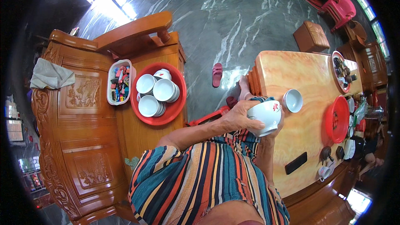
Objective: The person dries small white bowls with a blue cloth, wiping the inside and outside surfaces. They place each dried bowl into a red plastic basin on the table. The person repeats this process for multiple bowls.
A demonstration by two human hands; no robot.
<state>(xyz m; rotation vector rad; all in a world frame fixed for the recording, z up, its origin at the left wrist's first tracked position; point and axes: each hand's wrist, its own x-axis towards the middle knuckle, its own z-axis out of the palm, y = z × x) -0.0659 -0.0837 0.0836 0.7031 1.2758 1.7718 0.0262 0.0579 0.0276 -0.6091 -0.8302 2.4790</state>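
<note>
A white bowl (266,116) with a red flower print is tilted between my two hands, its outer side and foot facing me. My left hand (241,117) grips it from the left, thumb across its side. Around its right edge curls my right hand (278,128), mostly hidden behind it. A bit of dark patterned cloth (263,98) shows at the bowl's top edge; I cannot tell if a hand holds it. Just right of my hands, another white bowl (294,101) sits on the marbled table (308,75).
To my left, a red basin (180,102) of stacked white bowls (163,90) rests on a wooden bench (154,135), beside a white tub (110,84) of small items. The table also bears a red basin (337,118), a phone (296,163), a cup (323,172) and a round tray (336,55).
</note>
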